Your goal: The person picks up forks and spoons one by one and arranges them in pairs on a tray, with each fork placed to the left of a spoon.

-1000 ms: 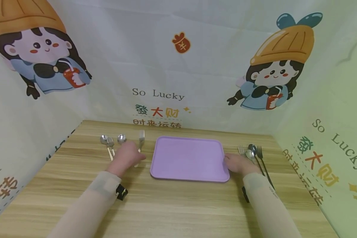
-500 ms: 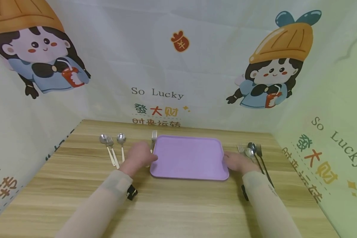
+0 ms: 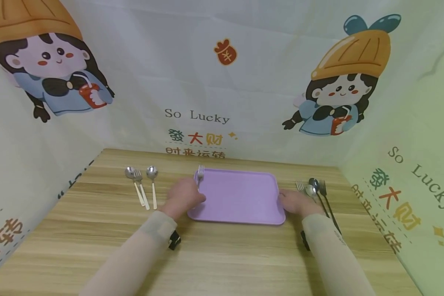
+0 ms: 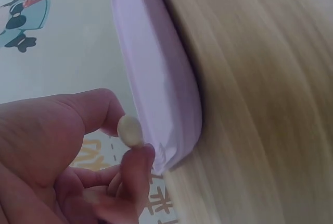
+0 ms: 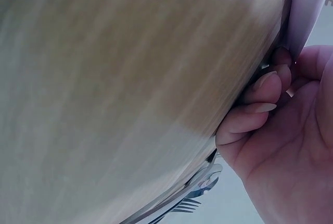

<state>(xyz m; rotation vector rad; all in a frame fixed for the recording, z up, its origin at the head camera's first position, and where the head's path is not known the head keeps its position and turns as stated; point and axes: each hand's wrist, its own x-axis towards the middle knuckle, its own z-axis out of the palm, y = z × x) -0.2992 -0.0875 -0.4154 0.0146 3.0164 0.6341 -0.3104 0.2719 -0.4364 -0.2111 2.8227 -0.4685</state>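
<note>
A purple rectangular tray (image 3: 240, 201) lies at the middle of the table. My left hand (image 3: 185, 197) pinches a fork (image 3: 201, 171) with a pale handle, its silver tines pointing away over the tray's far left corner. In the left wrist view, thumb and fingertip hold the rounded handle end (image 4: 129, 131), close beside the tray's side wall (image 4: 161, 67). My right hand (image 3: 296, 202) grips the tray's right edge. The right wrist view shows that hand (image 5: 281, 125) with its thumb at the rim and its fingers curled low against the tabletop.
Left of the tray lie a spoon (image 3: 130, 172), a fork (image 3: 138, 176) and another spoon (image 3: 152, 172), all pale-handled. Beside my right wrist are several more pieces, among them a dark fork (image 3: 322, 187) and a dark spoon (image 3: 313, 183). A printed cloth (image 3: 262, 135) walls the table (image 3: 237, 259).
My left hand has moved right with the fork, from the table left of the tray to over its left edge. The right hand stays at the tray's right edge.
</note>
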